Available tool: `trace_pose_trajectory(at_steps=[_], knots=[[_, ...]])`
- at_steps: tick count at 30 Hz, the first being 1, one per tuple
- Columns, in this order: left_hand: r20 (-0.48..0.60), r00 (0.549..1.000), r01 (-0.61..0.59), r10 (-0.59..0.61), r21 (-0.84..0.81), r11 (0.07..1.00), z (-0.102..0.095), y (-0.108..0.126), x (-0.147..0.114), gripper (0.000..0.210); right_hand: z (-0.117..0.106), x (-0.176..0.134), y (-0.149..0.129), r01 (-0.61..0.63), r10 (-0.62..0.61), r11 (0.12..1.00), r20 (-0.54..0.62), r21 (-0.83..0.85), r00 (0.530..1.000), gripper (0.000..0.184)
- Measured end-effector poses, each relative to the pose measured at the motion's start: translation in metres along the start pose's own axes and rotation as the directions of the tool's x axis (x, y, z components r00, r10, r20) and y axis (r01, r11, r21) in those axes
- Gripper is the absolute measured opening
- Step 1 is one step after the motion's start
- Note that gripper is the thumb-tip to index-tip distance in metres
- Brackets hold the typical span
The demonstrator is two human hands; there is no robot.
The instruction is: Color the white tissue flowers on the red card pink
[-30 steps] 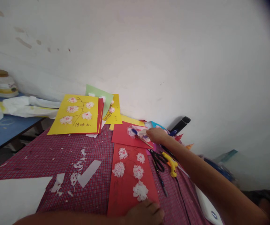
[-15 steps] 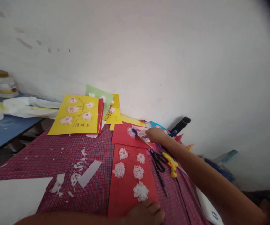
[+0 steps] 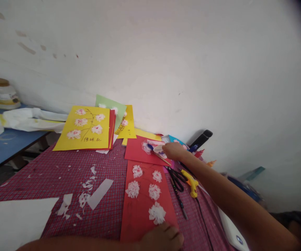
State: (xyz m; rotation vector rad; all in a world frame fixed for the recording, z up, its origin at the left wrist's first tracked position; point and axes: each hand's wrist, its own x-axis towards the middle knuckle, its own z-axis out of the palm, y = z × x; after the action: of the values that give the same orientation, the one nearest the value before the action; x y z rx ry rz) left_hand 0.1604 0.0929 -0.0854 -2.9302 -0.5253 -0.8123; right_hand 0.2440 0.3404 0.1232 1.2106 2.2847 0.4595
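Observation:
My right hand [image 3: 175, 151] reaches to the back of the table, its fingers pinched at the edge of a small white cup-like piece [image 3: 158, 149]. Under that piece lies a red card [image 3: 134, 148] with crumpled pink-and-white paper [image 3: 147, 147] on it. My left hand [image 3: 162, 238] rests on the lower end of a long red sheet [image 3: 137, 219], fingers laid on the paper and partly cut off by the frame. White-and-pink tissue flowers [image 3: 157, 213] sit on this sheet, the lowest one just beyond my left fingers.
A yellow glue gun [image 3: 191, 183], black scissors [image 3: 177, 178] and a pen [image 3: 179, 198] lie right of the red sheet. Paper scraps [image 3: 100, 193] and white paper [image 3: 14, 223] lie left. Yellow flower cards [image 3: 87, 127] lean by the wall; a lidded jar [image 3: 4, 94] stands far left.

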Motion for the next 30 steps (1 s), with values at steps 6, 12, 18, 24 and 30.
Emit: trace_pose_trajectory(at_steps=[6,12,18,24,30], knots=[[0.003,1.0,-0.013,0.013,-0.007,1.0,-0.002,0.0,-0.001,0.026,0.0,0.0,-0.002,0.008,-0.008,1.0,0.003,-0.002,1.0,0.027],[-0.004,1.0,-0.007,0.007,0.008,1.0,-0.003,0.001,0.001,0.03,0.0,0.001,-0.001,0.012,-0.012,1.0,0.006,-0.001,1.0,0.029],[-0.02,1.0,-0.009,0.009,0.027,1.0,-0.004,0.0,0.002,0.025,0.001,0.0,-0.001,0.005,-0.005,1.0,0.004,0.011,1.0,0.026],[-0.034,0.999,0.016,-0.015,0.014,1.0,0.003,0.002,0.001,0.034,0.001,-0.004,0.001,-0.039,0.04,0.998,-0.016,0.055,0.999,0.029],[-0.093,0.996,0.017,-0.012,0.054,0.998,0.007,0.005,-0.003,0.037,0.003,-0.012,0.009,-0.119,0.129,0.982,-0.064,0.144,0.99,0.035]])
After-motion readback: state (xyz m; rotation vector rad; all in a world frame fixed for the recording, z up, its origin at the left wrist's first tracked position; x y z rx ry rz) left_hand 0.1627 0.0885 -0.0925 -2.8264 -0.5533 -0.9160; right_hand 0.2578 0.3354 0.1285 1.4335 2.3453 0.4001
